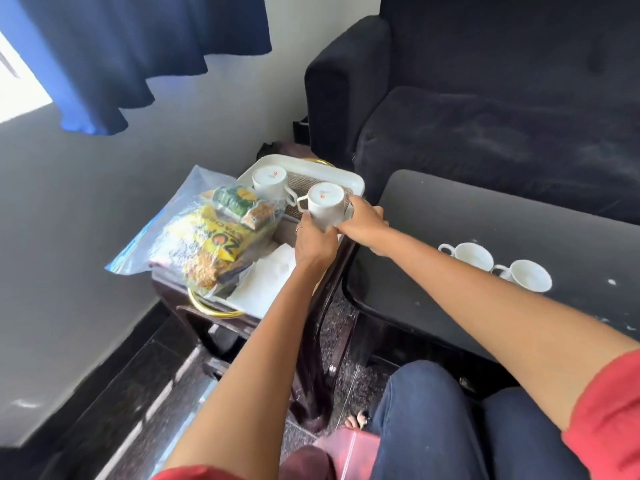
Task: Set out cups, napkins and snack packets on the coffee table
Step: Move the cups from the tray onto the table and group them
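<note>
A white tray (332, 172) on a small dark side table holds two upside-down white cups. My left hand (313, 242) and my right hand (363, 223) both grip the nearer cup (325, 202) from either side, and it looks lifted slightly off the tray. The farther cup (270, 181) stands behind it. A clear plastic bag of snack packets (211, 240) lies on the tray's left part, with white napkins (266, 278) beside it. Two more white cups (472, 255) (530, 279) stand upright on the black coffee table (485, 216) to the right.
A dark sofa (485, 116) stands behind the coffee table. A grey wall and a dark curtain (138, 46) are on the left. My knees in blue jeans (433, 420) fill the bottom right, above a dark tiled floor.
</note>
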A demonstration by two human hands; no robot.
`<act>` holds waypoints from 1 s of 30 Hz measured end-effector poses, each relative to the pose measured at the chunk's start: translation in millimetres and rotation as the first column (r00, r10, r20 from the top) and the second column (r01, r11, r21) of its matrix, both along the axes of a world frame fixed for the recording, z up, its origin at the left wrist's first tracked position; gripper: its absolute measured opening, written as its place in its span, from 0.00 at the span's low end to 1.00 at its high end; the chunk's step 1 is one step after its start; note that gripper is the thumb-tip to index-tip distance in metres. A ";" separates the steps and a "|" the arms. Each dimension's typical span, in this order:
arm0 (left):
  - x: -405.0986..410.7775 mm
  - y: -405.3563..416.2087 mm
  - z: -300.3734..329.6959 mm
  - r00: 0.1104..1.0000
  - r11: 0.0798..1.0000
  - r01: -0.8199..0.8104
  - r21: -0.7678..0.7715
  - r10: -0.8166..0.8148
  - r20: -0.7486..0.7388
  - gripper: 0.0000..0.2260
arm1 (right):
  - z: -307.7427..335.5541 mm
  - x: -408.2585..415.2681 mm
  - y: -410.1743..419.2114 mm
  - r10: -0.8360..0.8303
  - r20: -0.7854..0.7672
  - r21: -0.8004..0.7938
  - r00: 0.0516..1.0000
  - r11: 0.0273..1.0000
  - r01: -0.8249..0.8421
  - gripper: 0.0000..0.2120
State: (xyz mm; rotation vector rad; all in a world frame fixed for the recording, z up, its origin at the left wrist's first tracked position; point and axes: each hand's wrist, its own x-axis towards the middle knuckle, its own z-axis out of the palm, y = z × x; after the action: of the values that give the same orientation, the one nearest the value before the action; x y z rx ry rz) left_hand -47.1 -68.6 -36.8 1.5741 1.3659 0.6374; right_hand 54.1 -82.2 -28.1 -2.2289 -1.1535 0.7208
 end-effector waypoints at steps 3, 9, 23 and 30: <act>-0.5 -0.7 -0.7 0.999 0.999 0.035 -0.012 -0.035 0.028 0.27 | -3.6 0.8 3.8 -0.011 -0.093 -0.053 0.996 0.999 0.006 0.32; 0.8 0.5 0.6 0.996 0.999 0.012 -0.040 -0.009 0.090 0.23 | -10.0 -1.2 4.6 -0.037 -0.162 -0.009 0.986 0.999 0.036 0.29; 19.5 -19.2 34.5 0.928 0.993 -0.072 0.095 0.032 0.372 0.15 | 21.2 8.6 -21.8 -0.024 -0.338 0.428 0.941 0.886 0.177 0.23; 33.7 -34.3 55.6 0.807 0.986 -0.093 -0.136 0.155 0.570 0.15 | 40.7 13.7 -55.7 0.000 -0.282 0.601 0.959 0.780 0.176 0.18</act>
State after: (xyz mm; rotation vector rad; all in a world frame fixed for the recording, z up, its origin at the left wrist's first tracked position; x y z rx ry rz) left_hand -13.4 -102.9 18.7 1.0773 1.0142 1.0155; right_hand 67.8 -137.9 12.7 -1.5568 -0.9599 0.4828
